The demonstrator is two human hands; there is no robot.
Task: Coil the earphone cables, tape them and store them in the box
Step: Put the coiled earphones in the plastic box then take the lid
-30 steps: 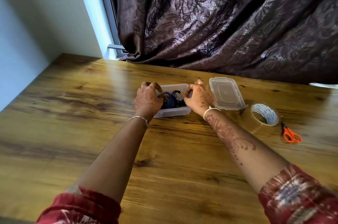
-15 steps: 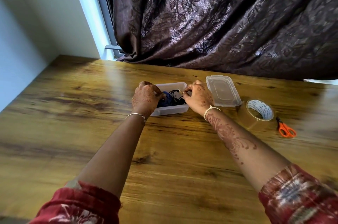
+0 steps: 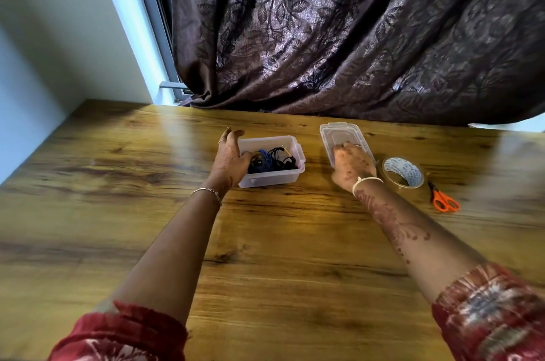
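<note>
A small clear plastic box (image 3: 274, 179) stands on the wooden table (image 3: 265, 257), with coiled black and blue earphone cables (image 3: 272, 161) lying inside it. My left hand (image 3: 230, 160) holds the box's left end, thumb over the rim near the cables and fingers loosely spread. The clear lid (image 3: 339, 133) lies flat to the right of the box. My right hand (image 3: 352, 163) rests on the lid's near part, fingers bent over it. I cannot tell whether they grip its edge.
A roll of clear tape (image 3: 402, 173) lies just right of my right wrist, and orange-handled scissors (image 3: 443, 201) lie beyond it. A dark patterned curtain (image 3: 354, 36) hangs along the table's far edge. A wall stands at the left.
My right hand left the box and moved right onto the lid. My left hand stayed at the box's left end, its fingers now more spread. The cables now lie uncovered in the box.
</note>
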